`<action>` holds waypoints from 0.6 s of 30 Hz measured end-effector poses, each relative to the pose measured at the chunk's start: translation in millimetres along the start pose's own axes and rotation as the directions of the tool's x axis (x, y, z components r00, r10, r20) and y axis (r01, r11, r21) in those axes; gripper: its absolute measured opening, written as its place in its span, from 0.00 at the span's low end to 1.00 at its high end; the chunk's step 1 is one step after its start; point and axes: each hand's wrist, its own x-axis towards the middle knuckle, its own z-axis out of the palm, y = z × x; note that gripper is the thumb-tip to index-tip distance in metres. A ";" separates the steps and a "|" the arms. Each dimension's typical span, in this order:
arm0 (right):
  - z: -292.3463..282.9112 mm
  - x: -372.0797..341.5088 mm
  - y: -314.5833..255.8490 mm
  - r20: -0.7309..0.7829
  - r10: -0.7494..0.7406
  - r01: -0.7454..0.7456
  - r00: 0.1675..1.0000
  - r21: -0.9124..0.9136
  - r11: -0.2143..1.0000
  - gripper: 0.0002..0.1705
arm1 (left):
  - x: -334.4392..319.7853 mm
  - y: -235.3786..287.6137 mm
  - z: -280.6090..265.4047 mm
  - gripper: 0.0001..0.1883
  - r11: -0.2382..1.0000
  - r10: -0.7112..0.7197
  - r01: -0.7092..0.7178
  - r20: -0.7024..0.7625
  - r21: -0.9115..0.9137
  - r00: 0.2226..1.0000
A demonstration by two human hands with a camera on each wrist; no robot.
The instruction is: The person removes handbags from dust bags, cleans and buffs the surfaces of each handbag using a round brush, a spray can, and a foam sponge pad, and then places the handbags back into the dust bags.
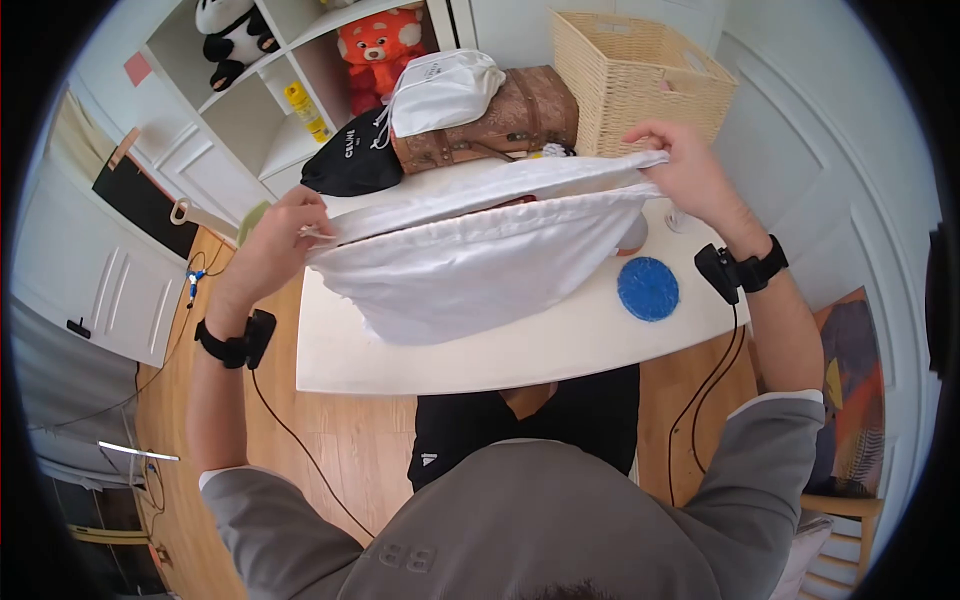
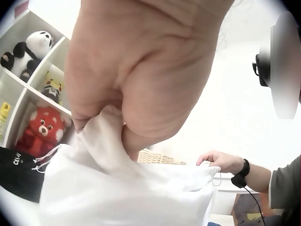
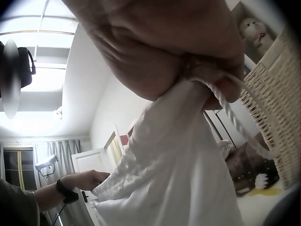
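Observation:
A white cloth drawstring bag (image 1: pixel 470 275) is stretched wide over the table, its long opening facing up. My left hand (image 1: pixel 280 245) pinches the left end of the hem; the left wrist view shows cloth bunched between thumb and fingers. At the opposite end, my right hand (image 1: pixel 690 178) grips the other corner of the opening. A twisted white cord (image 3: pixel 228 110) hangs from the right fingers in the right wrist view. Something reddish-brown (image 1: pixel 522 200) peeks through the slit of the opening; the rest of it is hidden by cloth.
On the white table (image 1: pixel 400 370), a blue round disc (image 1: pixel 648 289) lies right of the bag. Behind stand a brown patterned case (image 1: pixel 535 110) with a white pouch (image 1: pixel 445 90) on top, a black pouch (image 1: pixel 355 155) and a wicker basket (image 1: pixel 640 90). A shelf holds plush toys.

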 end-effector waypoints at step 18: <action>4.7 24.6 -45.3 0.209 0.203 -0.219 0.957 0.057 0.974 0.12 | -44.3 -20.8 21.7 0.13 0.971 -0.236 0.238 0.038 -0.038 0.971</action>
